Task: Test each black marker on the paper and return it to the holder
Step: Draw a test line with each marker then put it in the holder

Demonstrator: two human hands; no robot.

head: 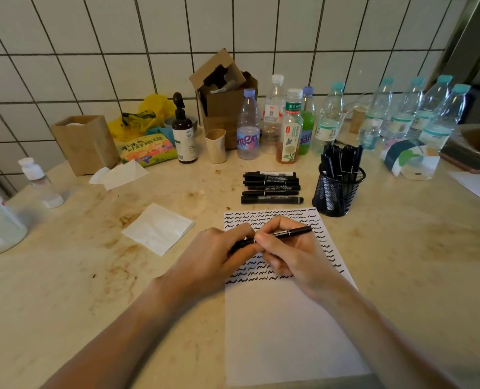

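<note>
Marker (286, 233) grasped by both hands (219, 248) (292, 254) over the largely scribbled paper (283, 327); holder (338, 189) beyond it nearly full, five markers (271, 188) apparently pending.

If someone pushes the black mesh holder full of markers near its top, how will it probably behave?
The mesh holder looks light, being thin wire mesh, so it would probably slide on the smooth countertop. The markers inside stand tall above its rim and lean, so a high push may tip it. If it tips, the round markers would likely spill and roll.
</note>
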